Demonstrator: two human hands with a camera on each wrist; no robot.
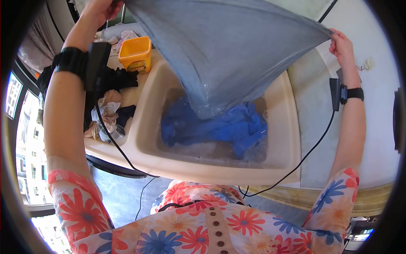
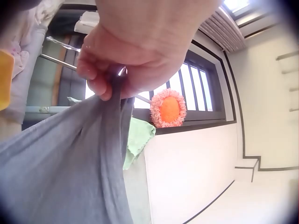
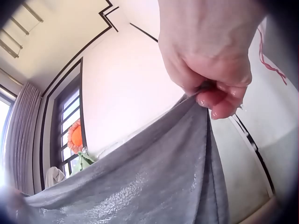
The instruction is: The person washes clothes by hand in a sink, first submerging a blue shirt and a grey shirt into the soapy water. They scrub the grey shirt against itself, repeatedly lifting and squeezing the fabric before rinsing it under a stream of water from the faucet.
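Observation:
A wet grey cloth [image 1: 237,46] is stretched between both raised hands, over the basin [image 1: 287,144]. My left hand [image 1: 99,12] pinches one upper corner, the fingers curled round bunched fabric in the left wrist view. At the other end, my right hand [image 1: 342,48] grips the opposite corner, with wet fingers [image 3: 224,109]. The cloth sags to a point in the middle, and this low end overlaps a blue garment [image 1: 211,127] that lies soaking in the basin's murky water. Water glistens on the grey fabric in the right wrist view.
Left of the basin, a yellow tub [image 1: 136,55] stands on the ledge near dark clothes [image 1: 118,79] and crumpled pale pieces [image 1: 105,116]. A wall [image 1: 372,106] rises on the right. Cables [image 1: 313,148] hang from both wrist cameras. An orange fluffy duster [image 2: 169,109] is at the window.

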